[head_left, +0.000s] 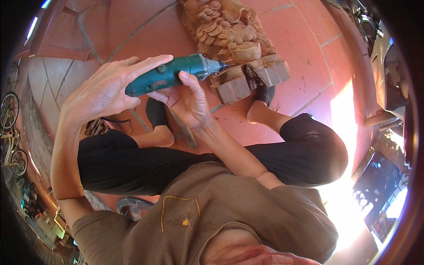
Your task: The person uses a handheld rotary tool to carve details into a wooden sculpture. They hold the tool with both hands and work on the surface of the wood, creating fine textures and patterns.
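Observation:
A green handheld rotary tool (170, 73) with a grey collar and a dark tip lies between my two hands, pointing right. My left hand (99, 90) wraps the rear end of its body, with the fingers stretched along the upper side. My right hand (190, 99) holds it from the near side, its thumb pressed against the green casing. Just beyond the tip is a brown wood carving (232, 31) with rounded, layered relief and squared blocks at its near end. Whether the tip touches the wood I cannot tell.
The carving rests on a red tiled floor (304, 66) with scattered wood shavings. My bent legs (132, 161) and feet flank the work. Several bicycles (11, 117) stand at the far left, a motorbike-like vehicle (386, 75) at the right. Strong sunlight falls on the right-hand floor.

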The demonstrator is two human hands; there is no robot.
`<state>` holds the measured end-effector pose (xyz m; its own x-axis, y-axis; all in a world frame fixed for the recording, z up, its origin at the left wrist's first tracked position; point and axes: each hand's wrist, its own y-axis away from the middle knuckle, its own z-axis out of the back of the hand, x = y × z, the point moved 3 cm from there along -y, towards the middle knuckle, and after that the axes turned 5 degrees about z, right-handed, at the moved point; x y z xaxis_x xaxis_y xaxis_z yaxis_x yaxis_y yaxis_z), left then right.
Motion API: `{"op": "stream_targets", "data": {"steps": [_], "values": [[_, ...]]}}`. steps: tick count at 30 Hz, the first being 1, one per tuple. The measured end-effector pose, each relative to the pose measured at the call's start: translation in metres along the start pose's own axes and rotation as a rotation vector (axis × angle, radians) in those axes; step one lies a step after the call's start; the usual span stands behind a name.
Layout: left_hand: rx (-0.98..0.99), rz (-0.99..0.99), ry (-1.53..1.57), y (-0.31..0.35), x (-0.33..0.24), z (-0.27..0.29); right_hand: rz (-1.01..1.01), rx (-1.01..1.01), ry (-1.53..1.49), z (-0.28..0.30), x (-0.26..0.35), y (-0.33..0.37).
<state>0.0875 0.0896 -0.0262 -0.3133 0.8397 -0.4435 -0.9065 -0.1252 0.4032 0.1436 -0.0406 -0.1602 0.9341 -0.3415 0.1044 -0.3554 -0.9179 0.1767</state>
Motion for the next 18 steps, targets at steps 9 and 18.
{"op": "stream_targets", "data": {"steps": [9, 18], "values": [[0.047, 0.035, 0.028, 0.005, -0.004, -0.005, -0.045, -0.015, -0.01, -0.002, 0.0, 0.007], [0.106, 0.163, 0.021, 0.034, -0.019, -0.007, -0.057, -0.031, 0.141, -0.013, -0.003, 0.022]]}}
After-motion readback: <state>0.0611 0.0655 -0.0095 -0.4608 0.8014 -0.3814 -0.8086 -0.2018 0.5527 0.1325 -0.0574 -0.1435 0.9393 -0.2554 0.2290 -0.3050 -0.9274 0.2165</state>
